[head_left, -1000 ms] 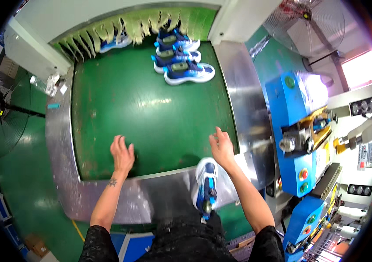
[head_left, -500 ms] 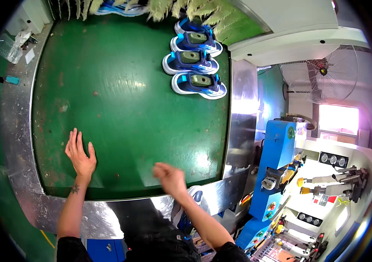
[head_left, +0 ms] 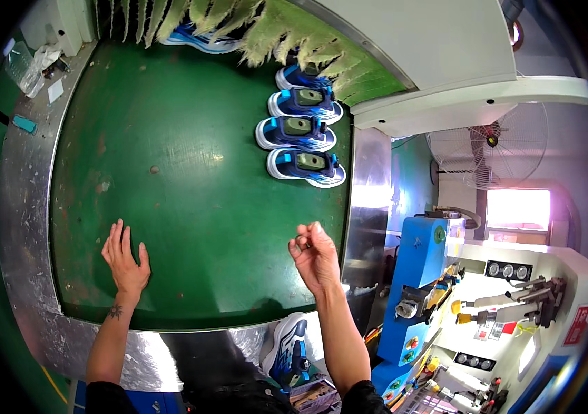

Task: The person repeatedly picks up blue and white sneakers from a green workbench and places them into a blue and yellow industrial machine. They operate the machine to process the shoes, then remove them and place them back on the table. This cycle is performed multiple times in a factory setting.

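Note:
My left hand [head_left: 125, 261] lies open on the green conveyor belt [head_left: 170, 207], its fingers spread and nothing under them that I can see. My right hand [head_left: 317, 258] is held over the near right part of the belt. Its fingers are curled in toward the thumb, and whatever they may hold is hidden. Beyond it, a blue and white sneaker [head_left: 318, 181] with an olive-green block in its opening heads a row of several like it along the right side. Another blue sneaker [head_left: 286, 345] is at the belt's near edge, below my right hand.
A fringed pale-green curtain [head_left: 273, 38] hangs across the far end, with a blue sneaker [head_left: 201, 39] partly under it. Metal rims [head_left: 370, 179] border the belt. A plastic bottle [head_left: 21, 69] stands far left. Blue machinery [head_left: 422, 252] and a fan [head_left: 488, 141] are at the right.
My right hand has moved up and to the right and turned, fingers still curled. My left hand stays on the belt. The view has shifted, so the sneakers sit lower in it.

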Motion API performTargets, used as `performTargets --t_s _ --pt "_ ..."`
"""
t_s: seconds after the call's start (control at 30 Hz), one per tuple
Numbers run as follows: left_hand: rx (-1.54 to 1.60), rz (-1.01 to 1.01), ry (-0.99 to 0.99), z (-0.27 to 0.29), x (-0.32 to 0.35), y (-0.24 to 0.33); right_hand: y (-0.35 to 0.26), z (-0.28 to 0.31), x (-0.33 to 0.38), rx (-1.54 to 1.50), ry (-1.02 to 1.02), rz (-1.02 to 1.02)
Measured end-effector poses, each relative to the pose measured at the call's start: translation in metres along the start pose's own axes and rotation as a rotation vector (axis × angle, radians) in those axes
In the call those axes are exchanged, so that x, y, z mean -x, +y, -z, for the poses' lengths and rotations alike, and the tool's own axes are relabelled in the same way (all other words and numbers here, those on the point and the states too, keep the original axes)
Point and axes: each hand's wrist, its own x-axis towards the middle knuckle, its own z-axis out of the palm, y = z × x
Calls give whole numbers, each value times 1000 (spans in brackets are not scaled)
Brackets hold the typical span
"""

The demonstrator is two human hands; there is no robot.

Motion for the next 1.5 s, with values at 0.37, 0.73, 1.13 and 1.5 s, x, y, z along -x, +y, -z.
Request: performTargets --t_s 0.37,0.73,1.13,1.5 --pt "-17 -16 7 3 0 -2 -1 -15 -2 -2 -47 -4" --pt "-11 -14 5 3 2 1 13 6 -23 1147 119 412" --pt "-30 -20 -13 1 8 -4 -12 -49 -175 145 570 -88" --pt "154 171 -94 16 1 28 -23 71 36 -299 55 -19"
